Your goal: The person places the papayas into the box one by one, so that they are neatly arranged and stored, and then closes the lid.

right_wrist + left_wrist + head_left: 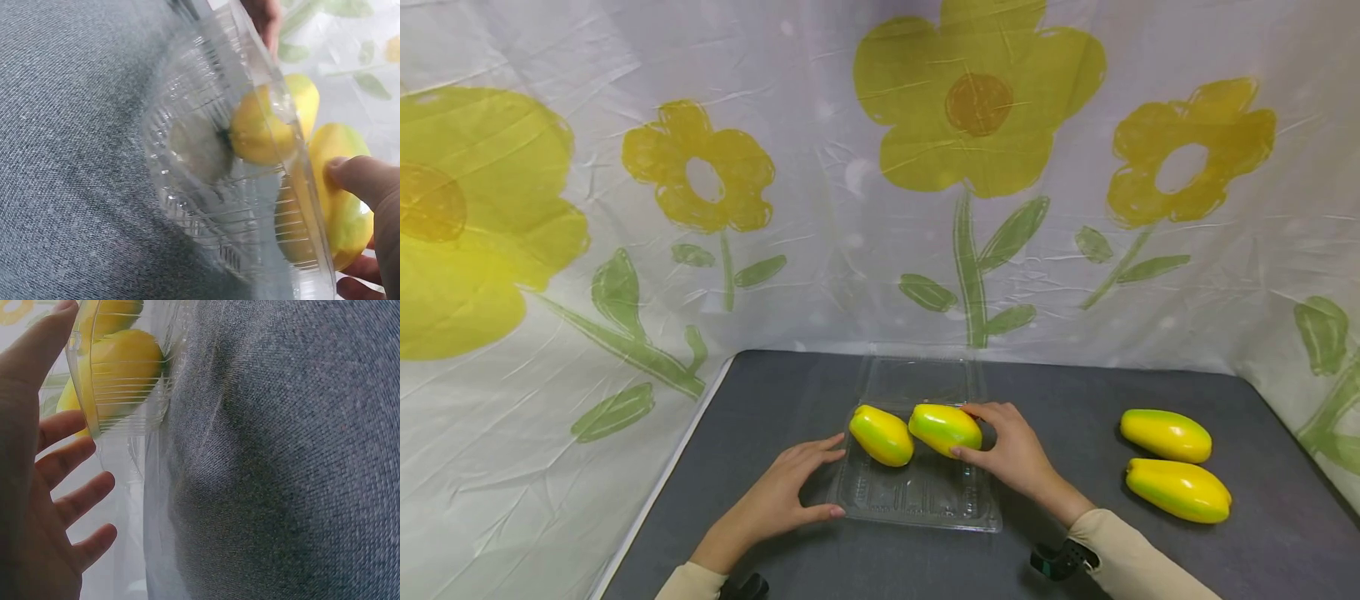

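Observation:
A clear plastic clamshell box [917,504] lies on the dark table with its lid folded back toward the wall. One yellow-green papaya [882,437] rests in the left of the box. My right hand [1011,446] grips a second papaya [945,428] between thumb and fingers, at the right of the first one. In the right wrist view that papaya [340,194] sits partly above the box rim. At the box's left side, my left hand [782,487] has its fingers spread, with thumb and fingertips at the wall; the left wrist view shows these fingers [87,497] uncurled.
Two more papayas, one farther back [1165,435] and one nearer [1180,490], lie at the right of the dark table [775,392]. A pale curtain [820,208] printed with yellow flowers hangs behind the table and along its sides.

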A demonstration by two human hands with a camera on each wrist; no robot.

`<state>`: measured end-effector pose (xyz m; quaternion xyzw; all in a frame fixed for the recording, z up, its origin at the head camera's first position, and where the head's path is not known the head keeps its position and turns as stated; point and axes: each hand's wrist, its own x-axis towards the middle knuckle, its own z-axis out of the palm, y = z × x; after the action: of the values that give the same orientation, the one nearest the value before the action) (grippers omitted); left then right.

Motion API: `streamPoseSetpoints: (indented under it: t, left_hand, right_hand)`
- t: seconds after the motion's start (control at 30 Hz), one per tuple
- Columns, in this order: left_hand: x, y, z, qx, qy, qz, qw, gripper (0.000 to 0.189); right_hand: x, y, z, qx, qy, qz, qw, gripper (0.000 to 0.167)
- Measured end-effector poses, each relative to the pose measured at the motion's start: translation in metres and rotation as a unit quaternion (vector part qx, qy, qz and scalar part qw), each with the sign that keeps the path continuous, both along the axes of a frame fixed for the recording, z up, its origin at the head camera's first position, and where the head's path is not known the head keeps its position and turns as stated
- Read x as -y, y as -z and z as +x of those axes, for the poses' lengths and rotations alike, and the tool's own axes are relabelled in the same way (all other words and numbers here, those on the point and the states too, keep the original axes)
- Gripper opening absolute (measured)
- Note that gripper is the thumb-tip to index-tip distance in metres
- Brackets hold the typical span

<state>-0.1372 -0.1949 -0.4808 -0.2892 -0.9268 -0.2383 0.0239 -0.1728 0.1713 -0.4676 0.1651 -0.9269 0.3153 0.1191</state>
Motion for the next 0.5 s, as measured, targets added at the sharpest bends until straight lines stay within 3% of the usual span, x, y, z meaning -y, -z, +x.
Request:
streamPoseSetpoints:
  t: [0.5]
  left_hand:
    - [-0.0004,-0.0005,0.0007,0.001,0.001,0.001,1.0000,0.084]
  right_hand:
    - [0.0042,0.0086,0.0008,-0.033,0.006,0.036,0.9988,0.066]
